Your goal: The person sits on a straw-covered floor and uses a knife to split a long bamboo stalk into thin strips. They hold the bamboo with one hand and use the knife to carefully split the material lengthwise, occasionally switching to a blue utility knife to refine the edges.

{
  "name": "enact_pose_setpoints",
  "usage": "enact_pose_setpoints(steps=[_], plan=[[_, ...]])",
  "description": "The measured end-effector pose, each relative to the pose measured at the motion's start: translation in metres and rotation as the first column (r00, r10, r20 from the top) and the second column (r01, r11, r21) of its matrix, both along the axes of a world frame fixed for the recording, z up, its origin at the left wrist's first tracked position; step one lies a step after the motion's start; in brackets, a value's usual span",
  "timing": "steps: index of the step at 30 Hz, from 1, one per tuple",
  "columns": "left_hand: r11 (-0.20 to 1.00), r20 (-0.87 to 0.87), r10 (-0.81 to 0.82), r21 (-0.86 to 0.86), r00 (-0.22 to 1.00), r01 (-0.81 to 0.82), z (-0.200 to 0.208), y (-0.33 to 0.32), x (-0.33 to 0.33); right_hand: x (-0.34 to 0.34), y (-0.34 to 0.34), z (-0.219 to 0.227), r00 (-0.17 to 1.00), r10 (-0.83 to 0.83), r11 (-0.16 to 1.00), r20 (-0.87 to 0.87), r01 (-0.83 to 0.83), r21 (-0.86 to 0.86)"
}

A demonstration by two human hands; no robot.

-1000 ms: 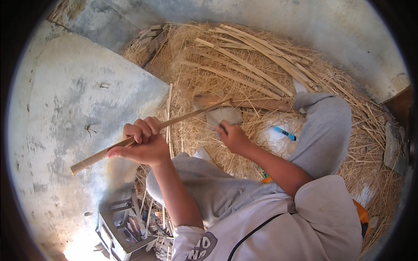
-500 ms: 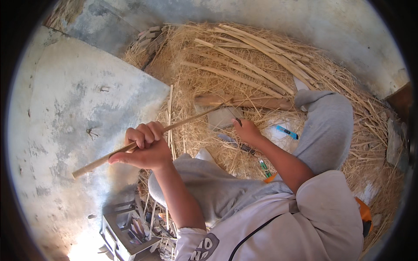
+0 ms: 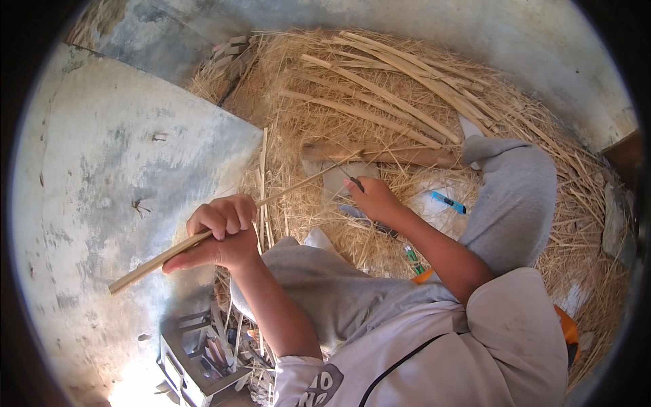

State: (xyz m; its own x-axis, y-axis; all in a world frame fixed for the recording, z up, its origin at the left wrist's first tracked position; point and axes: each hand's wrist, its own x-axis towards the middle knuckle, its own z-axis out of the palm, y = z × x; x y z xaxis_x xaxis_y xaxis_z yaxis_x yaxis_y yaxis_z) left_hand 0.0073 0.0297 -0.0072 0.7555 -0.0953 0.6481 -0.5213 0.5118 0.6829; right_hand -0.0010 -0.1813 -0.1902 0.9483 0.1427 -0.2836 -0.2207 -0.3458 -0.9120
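- Left hand (image 3: pixel 224 234): fingers curled over the wooden strip (image 3: pixel 159 263) and grasping it, thumb laid along its near part.
- Strip position: slanted, near end jutting out to the left of the left hand, far end reaching up and right to the brown timber piece (image 3: pixel 407 157). Whether the far end pressed on the timber could not be told.
- Right hand (image 3: pixel 374 200): fingers clenched on the dark handle of a small knife (image 3: pixel 356 183), thin blade pointing up and left toward the strip. Contact between blade and strip could not be made out.
- A grey block (image 3: pixel 333 182) lay below the timber, partly behind the strip and the knife.
- A blue cutter (image 3: pixel 449 202) lay to the right of the right hand, near the bent leg in grey trousers (image 3: pixel 512 197).
- A green object (image 3: pixel 411 256) lay near the right forearm; its kind was unclear.
- Several long pale strips (image 3: pixel 380 105) lay side by side beyond the timber, on a bed of straw-like shavings (image 3: pixel 271 95).
- A grey open frame (image 3: pixel 175 370) stood at lower left, small items inside, too indistinct to identify.
- A weathered blue-white wall (image 3: pixel 108 156) rose at left.
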Motion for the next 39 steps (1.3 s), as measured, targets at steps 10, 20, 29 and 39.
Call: enact_pose_setpoints(steps=[10,20,29,39], plan=[[0.997,0.033,-0.068,0.025,0.997,0.067,0.001,0.001,-0.001,-0.004,0.003,0.016,1.000,0.000,0.999,-0.027,0.002,0.050],[0.999,-0.049,-0.009,-0.033,0.999,0.007,0.000,-0.001,-0.005,-0.031,0.017,-0.002,0.984,-0.007,0.986,0.177,-0.023,0.167],[0.969,-0.155,0.210,-0.098,0.965,-0.226,0.002,0.019,-0.001,-0.041,0.034,0.048,0.868,0.145,0.990,0.474,-0.126,-0.071],[0.942,-0.179,0.272,-0.154,0.946,-0.300,-0.001,0.024,-0.003,-0.039,0.034,0.046,0.928,0.095,0.995,0.361,-0.078,-0.061]])
